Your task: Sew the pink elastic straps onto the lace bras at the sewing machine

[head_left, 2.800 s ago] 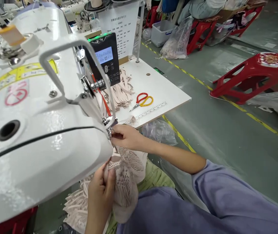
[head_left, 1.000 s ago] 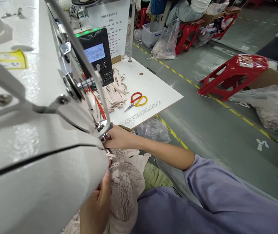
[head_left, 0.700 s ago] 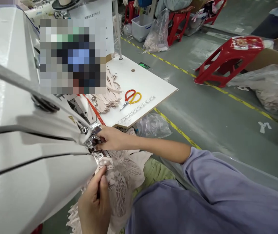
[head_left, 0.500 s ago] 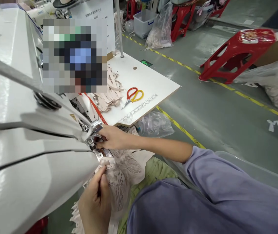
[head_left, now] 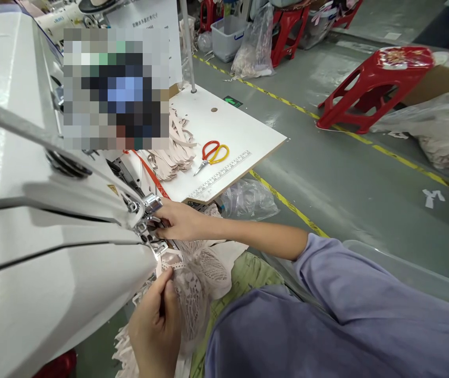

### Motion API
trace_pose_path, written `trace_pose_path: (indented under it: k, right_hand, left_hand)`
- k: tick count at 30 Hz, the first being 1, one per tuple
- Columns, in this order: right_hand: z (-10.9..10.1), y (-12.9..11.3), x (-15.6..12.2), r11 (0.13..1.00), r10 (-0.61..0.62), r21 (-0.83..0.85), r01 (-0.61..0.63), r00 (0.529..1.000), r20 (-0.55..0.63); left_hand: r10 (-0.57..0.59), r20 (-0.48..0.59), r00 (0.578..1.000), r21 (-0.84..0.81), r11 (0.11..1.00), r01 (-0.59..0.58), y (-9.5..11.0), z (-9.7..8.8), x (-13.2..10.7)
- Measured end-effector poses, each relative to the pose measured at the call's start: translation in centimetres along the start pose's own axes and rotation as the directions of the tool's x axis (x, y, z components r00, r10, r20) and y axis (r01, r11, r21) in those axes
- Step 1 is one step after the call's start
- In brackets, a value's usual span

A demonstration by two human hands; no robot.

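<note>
A beige lace bra (head_left: 192, 302) hangs at the front of a white sewing machine (head_left: 90, 294), its edge by the metal presser foot (head_left: 161, 248). My left hand (head_left: 155, 320) pinches the bra's trimmed edge between thumb and forefinger, just below the foot. From the right, my right hand (head_left: 179, 219) reaches in beside the needle area, fingers curled. The machine's metal parts partly hide its fingertips, and what they hold does not show. Part of the bra spreads below my right forearm.
On the white tabletop (head_left: 243, 123) lie red-and-yellow-handled scissors (head_left: 211, 157), a bundle of beige straps (head_left: 175, 149) and a printed ruler (head_left: 222, 173). A metal pole (head_left: 188, 47) rises from it. Red stools (head_left: 377, 86) and plastic bags (head_left: 253, 44) stand on the floor beyond.
The whole view has shifted slightly left. The bra's edge has moved a little away from the presser foot, and a pale band there shows more. Both hands keep nearly the same pose.
</note>
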State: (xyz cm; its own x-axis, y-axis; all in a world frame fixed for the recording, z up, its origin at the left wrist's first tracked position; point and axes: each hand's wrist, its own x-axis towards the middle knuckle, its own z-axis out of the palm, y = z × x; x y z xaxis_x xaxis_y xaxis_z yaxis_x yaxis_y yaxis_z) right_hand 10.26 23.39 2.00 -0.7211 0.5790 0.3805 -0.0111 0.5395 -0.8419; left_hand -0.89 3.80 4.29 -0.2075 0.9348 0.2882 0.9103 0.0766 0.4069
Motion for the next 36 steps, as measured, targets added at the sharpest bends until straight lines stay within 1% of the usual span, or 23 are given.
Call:
trace_pose_path:
  k: [4, 7, 9, 10, 11, 12, 13, 14, 15, 16, 18, 20, 22, 29, 36]
  right_hand:
    - [-0.1, 0.1, -0.1, 0.999, 0.001, 0.032, -0.001, 1.000, 0.002]
    - [-0.1, 0.3, -0.1, 0.999, -0.003, 0.054, 0.004, 1.000, -0.007]
    - [-0.1, 0.3, -0.2, 0.998, -0.008, 0.054, 0.009, 1.000, -0.018]
    - [-0.1, 0.3, -0.2, 0.999, -0.007, 0.052, 0.008, 1.000, -0.022]
    - [0.0, 0.3, -0.2, 0.999, -0.005, 0.049, 0.007, 1.000, -0.025]
    - [0.0, 0.2, -0.3, 0.999, -0.001, 0.047, 0.002, 1.000, -0.027]
    - [0.0, 0.2, -0.3, 0.999, 0.005, 0.046, -0.004, 1.000, -0.026]
    - [0.1, 0.1, -0.4, 0.999, 0.012, 0.044, -0.011, 1.000, -0.024]
    - [0.2, 0.1, -0.5, 0.999, 0.017, 0.041, -0.016, 1.000, -0.024]
    - [0.3, 0.1, -0.5, 0.999, 0.019, 0.039, -0.018, 0.999, -0.030]
    - [0.5, 0.2, -0.6, 0.999, 0.023, 0.035, -0.022, 0.999, -0.046]
    - [0.6, 0.3, -0.5, 0.999, 0.028, 0.029, -0.027, 0.998, -0.050]
    - [0.7, 0.3, -0.4, 0.999, 0.042, 0.009, -0.041, 0.998, -0.040]
    - [0.4, 0.3, 0.5, 0.993, 0.088, -0.075, -0.089, 0.996, -0.013]
    - [0.4, 0.8, 0.8, 0.990, 0.032, -0.136, -0.032, 0.999, -0.003]
  left_hand:
    - [-0.031, 0.001, 1.000, 0.021, 0.999, 0.031, -0.3, 0.3, -0.4]
    - [-0.099, -0.002, 0.995, 0.071, 0.993, 0.099, -0.8, 0.5, -0.8]
    - [-0.131, -0.036, 0.991, 0.117, 0.984, 0.134, -1.0, 0.6, -1.0]
    - [-0.112, -0.083, 0.990, 0.140, 0.982, 0.123, -0.9, 0.7, -1.1]
    - [-0.058, -0.151, 0.987, 0.161, 0.983, 0.083, -0.7, 0.9, -1.2]
    - [0.022, -0.218, 0.976, 0.184, 0.983, 0.019, -0.3, 1.1, -1.2]
    - [0.114, -0.274, 0.955, 0.206, 0.977, -0.057, 0.3, 1.4, -1.2]
    - [0.194, -0.298, 0.935, 0.228, 0.965, -0.128, 0.9, 1.7, -1.2]
    - [0.247, -0.287, 0.925, 0.247, 0.953, -0.178, 1.7, 2.0, -1.2]
    - [0.270, -0.256, 0.928, 0.266, 0.943, -0.201, 2.4, 2.4, -1.2]
    - [0.251, -0.186, 0.950, 0.318, 0.930, -0.183, 3.5, 3.0, -1.1]
    - [0.215, -0.157, 0.964, 0.361, 0.921, -0.147, 4.0, 3.4, -1.2]
    - [0.200, -0.153, 0.968, 0.369, 0.920, -0.132, 4.0, 3.5, -1.4]
    - [0.173, -0.135, 0.976, 0.301, 0.945, -0.126, 3.1, 3.2, -1.2]
    - [0.181, -0.146, 0.973, 0.274, 0.952, -0.136, 3.3, 3.5, -0.6]
